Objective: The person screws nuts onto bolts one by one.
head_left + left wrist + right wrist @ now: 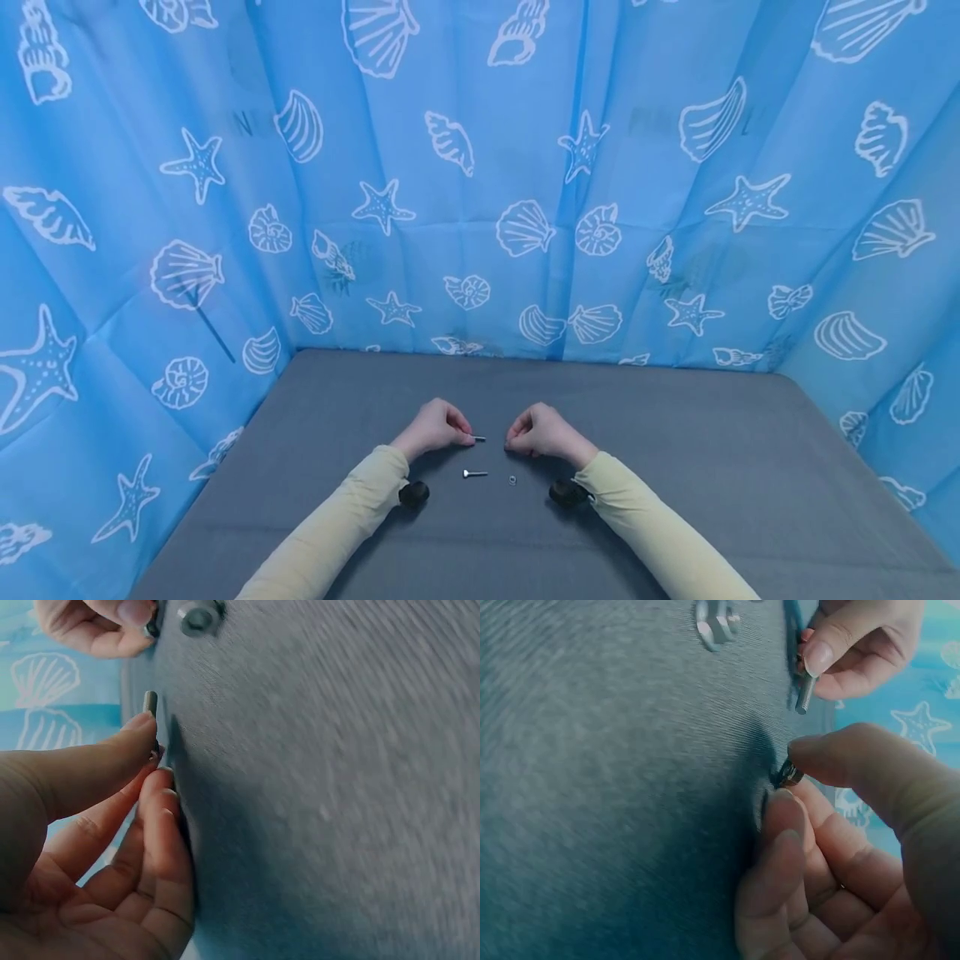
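Note:
Near the middle of the table, my left hand (438, 427) pinches a metal bolt (151, 702) between thumb and fingertips. The bolt's shank sticks out toward my other hand, while its head is hidden by the fingers. My right hand (546, 433) holds a small nut (790, 775) between thumb and forefinger, just above the cloth. A short gap separates the bolt's tip from this nut. Closer to me, a second bolt (475, 474) lies on its side, its head to the left. To its right a second nut (513, 480) rests on the table.
Grey cloth covers the table (675, 500). A blue curtain (480, 183) with white shells and starfish hangs behind and along the sides. Dark wrist-worn devices sit under both wrists, the left one (414, 495) and the right one (567, 492), close to the tabletop.

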`<state>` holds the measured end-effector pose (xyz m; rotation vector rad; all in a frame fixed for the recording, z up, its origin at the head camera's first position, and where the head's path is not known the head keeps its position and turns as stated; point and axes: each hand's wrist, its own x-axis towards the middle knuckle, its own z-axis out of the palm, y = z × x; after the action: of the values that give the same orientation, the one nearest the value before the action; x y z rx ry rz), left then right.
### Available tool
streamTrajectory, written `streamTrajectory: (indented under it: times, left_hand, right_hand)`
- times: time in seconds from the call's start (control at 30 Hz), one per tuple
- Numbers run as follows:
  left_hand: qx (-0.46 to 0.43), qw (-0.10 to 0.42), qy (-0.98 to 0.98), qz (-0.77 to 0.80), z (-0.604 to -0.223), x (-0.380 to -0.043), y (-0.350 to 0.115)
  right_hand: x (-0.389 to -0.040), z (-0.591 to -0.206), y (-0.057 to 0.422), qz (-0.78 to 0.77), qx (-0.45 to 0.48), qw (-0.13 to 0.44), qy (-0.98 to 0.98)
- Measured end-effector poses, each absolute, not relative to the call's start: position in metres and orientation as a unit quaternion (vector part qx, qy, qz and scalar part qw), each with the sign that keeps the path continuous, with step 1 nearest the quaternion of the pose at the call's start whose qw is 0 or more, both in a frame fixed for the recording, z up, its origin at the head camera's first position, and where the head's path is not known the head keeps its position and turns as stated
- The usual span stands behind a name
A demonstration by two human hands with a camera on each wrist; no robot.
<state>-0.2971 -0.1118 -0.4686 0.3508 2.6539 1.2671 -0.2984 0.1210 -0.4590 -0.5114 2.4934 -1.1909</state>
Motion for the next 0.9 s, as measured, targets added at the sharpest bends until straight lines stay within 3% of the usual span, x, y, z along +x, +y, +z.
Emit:
streamTrajectory:
  times: [0.37,0.9]
  left_hand:
    - [0.101,0.113,0.865,0.479,-0.457,-0.294,-0.095]
    - [0.118,0.102,0.799,0.581,-0.442,-0.271,-0.050]
  right_hand:
    - [-0.301,-0.452,0.150,-0.522,-0.153,0.216,0.811]
    - [-0.283,-0.446,0.173,-0.663,-0.118,0.233,0.702]
